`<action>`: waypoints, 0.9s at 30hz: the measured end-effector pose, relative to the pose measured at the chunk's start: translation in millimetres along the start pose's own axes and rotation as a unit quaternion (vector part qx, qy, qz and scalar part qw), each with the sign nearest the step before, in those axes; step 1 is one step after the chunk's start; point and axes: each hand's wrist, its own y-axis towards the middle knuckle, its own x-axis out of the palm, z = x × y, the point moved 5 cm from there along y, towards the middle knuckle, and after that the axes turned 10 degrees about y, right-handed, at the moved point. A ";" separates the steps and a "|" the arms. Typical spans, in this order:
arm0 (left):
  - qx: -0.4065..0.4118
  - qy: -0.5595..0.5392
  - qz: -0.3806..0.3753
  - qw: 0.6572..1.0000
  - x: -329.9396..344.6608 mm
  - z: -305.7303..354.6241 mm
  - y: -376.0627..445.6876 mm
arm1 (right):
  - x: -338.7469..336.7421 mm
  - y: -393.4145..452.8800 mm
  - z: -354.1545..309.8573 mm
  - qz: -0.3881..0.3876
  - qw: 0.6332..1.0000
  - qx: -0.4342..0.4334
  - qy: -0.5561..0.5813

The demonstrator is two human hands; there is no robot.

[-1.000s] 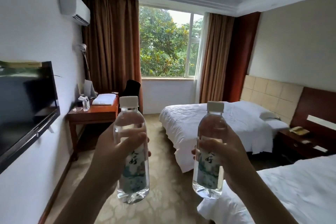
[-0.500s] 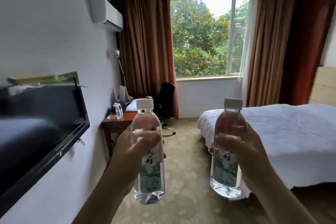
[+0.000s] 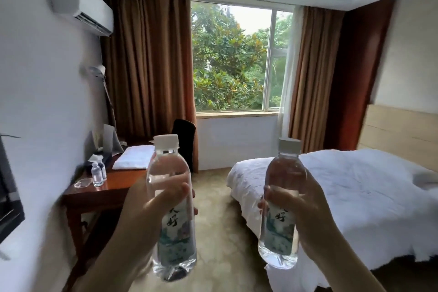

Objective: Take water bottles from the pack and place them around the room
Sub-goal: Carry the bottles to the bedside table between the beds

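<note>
I hold 2 water bottles upright in front of me, 1 per hand, well apart from each other. My left hand (image 3: 151,216) is wrapped round the left bottle (image 3: 171,206) at mid-body, thumb across the front just above the label. My right hand (image 3: 301,208) grips the right bottle (image 3: 282,201) the same way, fingers curled onto the label's upper edge. Both white caps are on and both bottles look full.

Handling, as judged: full bottles of this kind carry moderate weight; the thin clear wall gives under a hard squeeze, and the plastic label is smooth. The mid-body grip over the label is sound; the neck under the cap is the stiffer alternative for setting down.

Ahead on the left stands a wooden desk (image 3: 118,187) with 2 small bottles (image 3: 98,173) already on it beside a folded white towel (image 3: 134,157). A bed (image 3: 355,187) lies to the right. The pack is not in view
</note>
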 end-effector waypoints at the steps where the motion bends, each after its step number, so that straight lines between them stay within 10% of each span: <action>1: 0.000 -0.015 -0.018 1.000 1.5 -12.6 29.7 | -1.1 18.3 7.6 0.021 0.999 -0.005 -0.026; 13: 0.003 -0.111 -0.230 0.967 163.3 -93.6 199.1 | -116.4 102.9 36.2 0.204 0.972 -0.009 -0.114; 27: -0.013 -0.097 -0.311 0.945 403.5 -162.8 309.3 | -332.0 185.1 80.1 0.300 0.949 -0.024 -0.098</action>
